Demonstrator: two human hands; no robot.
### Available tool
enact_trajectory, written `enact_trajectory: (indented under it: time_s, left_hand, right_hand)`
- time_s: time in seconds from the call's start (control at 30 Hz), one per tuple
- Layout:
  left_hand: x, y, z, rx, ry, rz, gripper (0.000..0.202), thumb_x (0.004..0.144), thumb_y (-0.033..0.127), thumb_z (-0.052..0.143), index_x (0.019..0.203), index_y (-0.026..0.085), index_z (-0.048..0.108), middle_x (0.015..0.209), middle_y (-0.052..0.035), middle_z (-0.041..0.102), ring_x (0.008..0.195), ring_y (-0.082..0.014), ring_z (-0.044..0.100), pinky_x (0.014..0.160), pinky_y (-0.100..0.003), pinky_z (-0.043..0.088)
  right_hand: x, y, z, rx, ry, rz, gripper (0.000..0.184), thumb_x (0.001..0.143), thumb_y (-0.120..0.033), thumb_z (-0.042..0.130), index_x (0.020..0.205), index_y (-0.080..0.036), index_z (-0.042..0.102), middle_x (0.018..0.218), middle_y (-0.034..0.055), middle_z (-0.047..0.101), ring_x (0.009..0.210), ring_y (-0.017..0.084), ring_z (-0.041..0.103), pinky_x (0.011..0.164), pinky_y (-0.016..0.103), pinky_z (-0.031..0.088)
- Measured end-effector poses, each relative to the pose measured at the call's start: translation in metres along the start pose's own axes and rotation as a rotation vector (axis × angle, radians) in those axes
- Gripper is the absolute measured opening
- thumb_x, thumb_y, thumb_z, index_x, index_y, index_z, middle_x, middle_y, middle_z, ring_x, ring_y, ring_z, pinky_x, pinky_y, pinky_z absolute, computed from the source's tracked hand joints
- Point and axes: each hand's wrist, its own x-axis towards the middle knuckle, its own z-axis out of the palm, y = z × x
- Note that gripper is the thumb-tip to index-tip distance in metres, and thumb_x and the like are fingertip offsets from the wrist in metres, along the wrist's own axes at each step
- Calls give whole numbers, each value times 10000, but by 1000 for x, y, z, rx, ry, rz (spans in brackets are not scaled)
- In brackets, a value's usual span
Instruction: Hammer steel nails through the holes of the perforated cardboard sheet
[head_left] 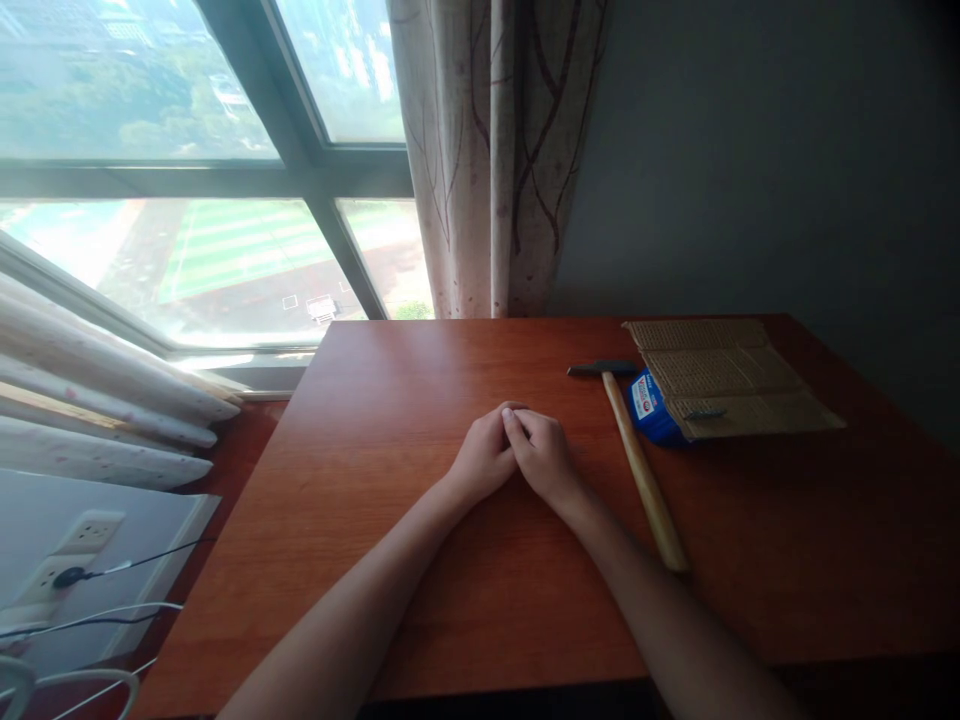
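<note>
On a reddish desk (pixel 322 480), left hand (pixel 482 458) and right hand (pixel 550 460) clasp together; a hammer (pixel 639 455) separates them from cardboard (pixel 724 365).

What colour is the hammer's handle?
The handle is pale yellow-brown, like bare wood; it shows best in the head view, the only one.

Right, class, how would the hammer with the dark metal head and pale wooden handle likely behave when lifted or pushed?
The dark-headed, wooden-handled hammer would probably feel heavy at one end, since the metal head sits there. Its straight, pale handle looks stiff, so bending seems unlikely. Pushed, it might swivel rather than roll, because the head lies crosswise to the handle.
</note>
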Motion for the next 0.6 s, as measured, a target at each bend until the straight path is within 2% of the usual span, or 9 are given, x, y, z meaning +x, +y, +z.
enact_trajectory:
  time_s: [0.27, 0.6]
  left_hand:
    - [0, 0, 0, -4, 5, -5, 231, 819, 148, 542, 1033, 161, 627, 987, -88, 734, 917, -227, 694, 820, -321, 531]
    - [0, 0, 0, -9, 9, 8, 224, 814, 136, 528, 1017, 153, 622, 971, -89, 730, 899, -219, 688, 827, -323, 524]
  right_hand:
    - [0, 0, 0, -11, -2, 0, 437, 1006, -403, 383, 607, -228, 421, 605, 27, 576, 570, 157, 512, 579, 291, 352]
    - [0, 1, 1, -8, -6, -7, 422, 1001, -382, 393, 613, -223, 435, 609, 28, 572, 575, 158, 520, 577, 289, 345]
